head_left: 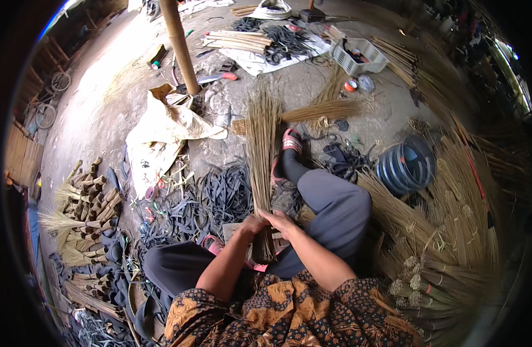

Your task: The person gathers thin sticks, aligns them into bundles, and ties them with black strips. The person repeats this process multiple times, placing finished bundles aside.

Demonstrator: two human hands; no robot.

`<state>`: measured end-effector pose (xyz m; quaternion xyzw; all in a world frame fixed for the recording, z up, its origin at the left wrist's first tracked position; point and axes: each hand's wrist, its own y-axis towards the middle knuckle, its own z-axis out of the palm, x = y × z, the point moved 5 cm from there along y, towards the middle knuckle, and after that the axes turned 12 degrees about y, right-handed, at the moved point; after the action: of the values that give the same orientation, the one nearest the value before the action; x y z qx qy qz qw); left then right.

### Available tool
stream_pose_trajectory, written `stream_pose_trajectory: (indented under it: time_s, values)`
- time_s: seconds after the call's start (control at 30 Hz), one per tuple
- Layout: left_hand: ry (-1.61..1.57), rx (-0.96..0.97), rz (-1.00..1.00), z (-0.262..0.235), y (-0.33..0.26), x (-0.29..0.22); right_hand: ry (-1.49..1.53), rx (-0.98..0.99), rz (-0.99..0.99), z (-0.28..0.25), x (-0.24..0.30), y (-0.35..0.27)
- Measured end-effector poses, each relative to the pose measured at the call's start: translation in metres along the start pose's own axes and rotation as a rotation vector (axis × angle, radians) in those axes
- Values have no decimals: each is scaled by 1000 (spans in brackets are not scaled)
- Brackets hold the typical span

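Note:
I sit on the floor with a long bundle of dry grass stalks [261,156] standing between my legs, its brushy end fanning away from me. My left hand [251,224] grips the bundle near its lower end. My right hand [281,221] closes on the same bundle from the right, touching the left hand. The stalk butts [263,250] stick out below both hands, over my lap.
Black rubber strips [211,202] lie in a heap to the left of my legs. Short bound bundles [84,202] are stacked far left, a white sack [156,133] ahead left, a pole [179,46] beyond it. Long grass sheaves [445,231] and a dark coil [406,165] lie right.

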<state>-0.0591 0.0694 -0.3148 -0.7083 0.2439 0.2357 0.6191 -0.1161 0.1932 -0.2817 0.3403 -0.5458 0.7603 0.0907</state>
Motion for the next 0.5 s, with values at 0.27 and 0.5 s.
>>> stream_pose_trajectory:
  time_s: [0.27,0.5]
  values:
    - [-269,128,-5,8,-21,-13,272,10,-22,-13,-3,8]
    - [-377,126,-43,0,-34,-22,248,50,-117,-14,-9,13]
